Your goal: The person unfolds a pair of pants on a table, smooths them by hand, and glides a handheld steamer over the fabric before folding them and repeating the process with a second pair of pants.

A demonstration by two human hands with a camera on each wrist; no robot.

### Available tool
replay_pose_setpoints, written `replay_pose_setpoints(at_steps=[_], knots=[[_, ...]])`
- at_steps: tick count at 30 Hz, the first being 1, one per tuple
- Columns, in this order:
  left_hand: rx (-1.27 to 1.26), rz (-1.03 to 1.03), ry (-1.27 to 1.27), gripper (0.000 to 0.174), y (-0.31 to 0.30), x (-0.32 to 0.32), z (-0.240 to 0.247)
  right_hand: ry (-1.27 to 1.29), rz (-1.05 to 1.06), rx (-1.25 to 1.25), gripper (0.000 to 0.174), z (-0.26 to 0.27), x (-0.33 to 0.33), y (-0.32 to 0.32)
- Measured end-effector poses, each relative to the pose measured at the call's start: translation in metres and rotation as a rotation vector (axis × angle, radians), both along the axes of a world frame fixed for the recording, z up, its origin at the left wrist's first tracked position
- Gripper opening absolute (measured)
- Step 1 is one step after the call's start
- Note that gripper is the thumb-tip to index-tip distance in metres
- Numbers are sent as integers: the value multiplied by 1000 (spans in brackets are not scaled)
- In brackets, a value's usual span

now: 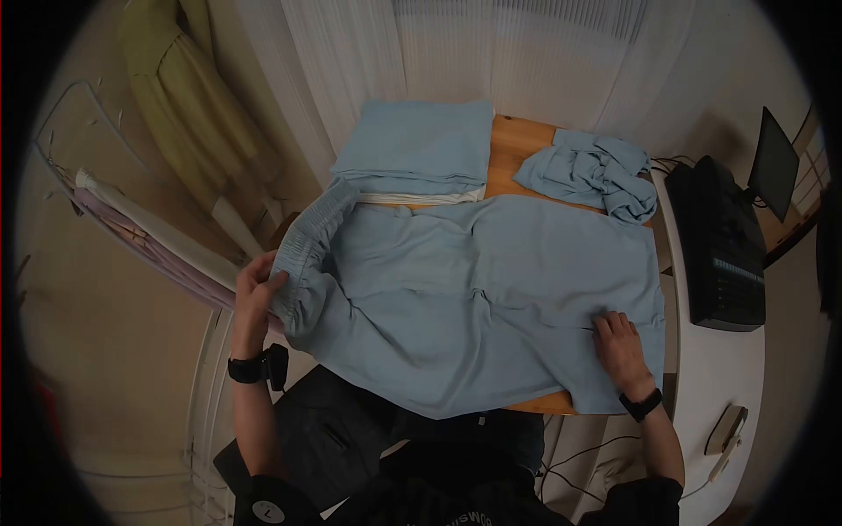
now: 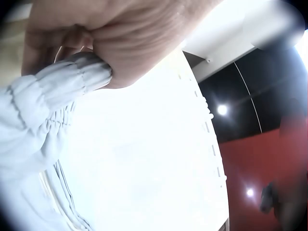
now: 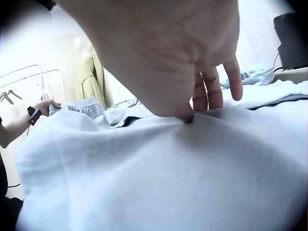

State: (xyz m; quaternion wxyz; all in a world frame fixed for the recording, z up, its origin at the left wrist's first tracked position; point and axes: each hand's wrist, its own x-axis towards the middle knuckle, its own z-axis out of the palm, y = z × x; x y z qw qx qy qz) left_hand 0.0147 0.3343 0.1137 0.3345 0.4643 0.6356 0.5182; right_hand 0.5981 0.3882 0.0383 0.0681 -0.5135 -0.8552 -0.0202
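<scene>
2 hands of mine are on 1 light-blue garment (image 1: 412, 254), which lies spread between them over a wooden table (image 1: 513, 145). My left hand (image 1: 254, 294) grips its gathered waistband (image 1: 309, 235), the band held between thumb and fingers. My right hand (image 1: 621, 349) pinches a little of the cloth near the garment's other end, creases running from my thumb tip. Beyond my left hand and to its right sits a folded light-blue stack (image 1: 417, 140); farther to its left, a yellow-green dress (image 1: 180, 96) hangs. Straight beyond my right hand lies a crumpled light-blue cloth (image 1: 592, 171), and to that hand's right stands a black machine (image 1: 724, 263).
</scene>
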Motion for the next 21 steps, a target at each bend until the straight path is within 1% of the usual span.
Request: replay_pose_setpoints(at_steps=[1, 2, 3, 4, 5, 6, 7, 8, 9, 10, 11, 13, 14, 15, 16, 17, 18, 19, 20, 21], knots=[[39, 50, -124, 37, -1, -12, 4, -52, -11, -74, 26, -4, 7, 4], [48, 93, -174, 38, -2, -28, 0, -49, -15, -73, 26, -5, 13, 5], [52, 89, -170, 38, -4, -40, -4, -48, -20, -35, 20, -6, 20, 6], [44, 79, -273, 38, -7, -51, -8, -47, -26, 0, 14, -6, 27, 6], [32, 69, -376, 38, -11, -64, -13, -43, -31, -3, 14, -7, 43, 4], [34, 131, -431, 40, -17, -78, -29, -73, -90, 18, 15, -8, 64, 1], [29, 128, -432, 40, -23, -88, -43, -108, -148, 39, 16, -9, 82, -2], [-76, 77, -422, 42, -27, -96, -57, -114, -150, 38, 16, -10, 95, -7], [-177, 26, -414, 44, -29, -94, -62, -172, -199, 5, 17, -9, 107, -10], [-269, 75, -399, 48, -31, -85, -70, -229, -248, -28, 18, -9, 115, -11], [-275, 67, -404, 48, -29, -83, -74, -236, -256, -33, 18, -6, 117, -9], [-345, -137, -273, 52, -23, -84, -82, -144, -197, -199, 25, 6, 116, 10], [-348, -139, -273, 52, -17, -96, -93, -129, -194, -190, 28, 18, 101, 23], [-449, -123, -333, 52, -5, -116, -110, -113, -188, -180, 32, 30, 81, 38], [-549, -104, -392, 52, 5, -129, -116, -87, -151, -132, 36, 34, 68, 56], [-523, -43, -495, 50, 12, -102, -88, -59, -113, -79, 40, 32, 59, 77], [-514, -41, -494, 50, 24, -110, -91, -89, -91, -50, 44, 22, 54, 102], [-565, -43, -645, 49, 38, -123, -102, -119, -72, -19, 47, 13, 49, 126], [-616, -48, -796, 48, 52, -131, -105, -117, -73, -10, 47, 13, 38, 145], [-608, -52, -792, 48, 66, -119, -94, -168, -90, -45, 51, 15, 23, 160]])
